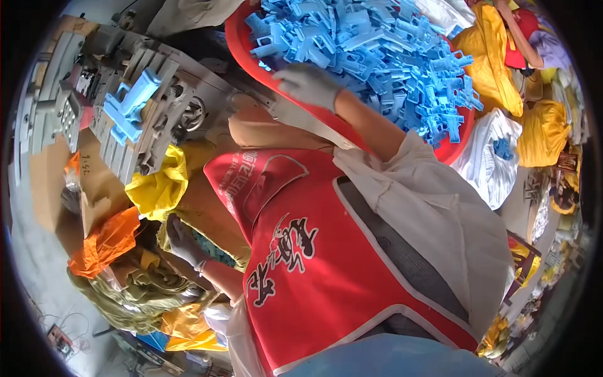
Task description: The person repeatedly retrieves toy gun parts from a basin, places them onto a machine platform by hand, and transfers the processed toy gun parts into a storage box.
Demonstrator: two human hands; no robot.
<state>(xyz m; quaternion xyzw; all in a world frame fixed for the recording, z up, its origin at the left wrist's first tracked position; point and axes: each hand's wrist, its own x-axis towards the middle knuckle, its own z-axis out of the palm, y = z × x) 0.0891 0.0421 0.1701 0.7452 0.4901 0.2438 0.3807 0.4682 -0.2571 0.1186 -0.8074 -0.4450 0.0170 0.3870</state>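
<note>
My right hand (308, 85), in a grey glove, is over the near left rim of a large red tub (242, 47). Its fingers are stretched out, and nothing shows in them. Heaped in the tub are many light blue plastic toy pistol parts (377, 63). Lower on the left, my left hand (184, 242), also gloved in grey, is at the mouth of a yellowish sack (220, 235). Its fingers look extended, with nothing visible in them. Greenish pieces show inside that sack. Blue toy pistol pieces (132, 103) rest on the grey metal machine (166, 78) to the left.
A yellow bag (162, 185) and an orange bag (107, 242) lie left of the sack. Beside the machine stands a cardboard box (100, 173). Right of the tub are a white sack (493, 160) and yellow sacks (487, 56). Part of another person (518, 34) shows at upper right.
</note>
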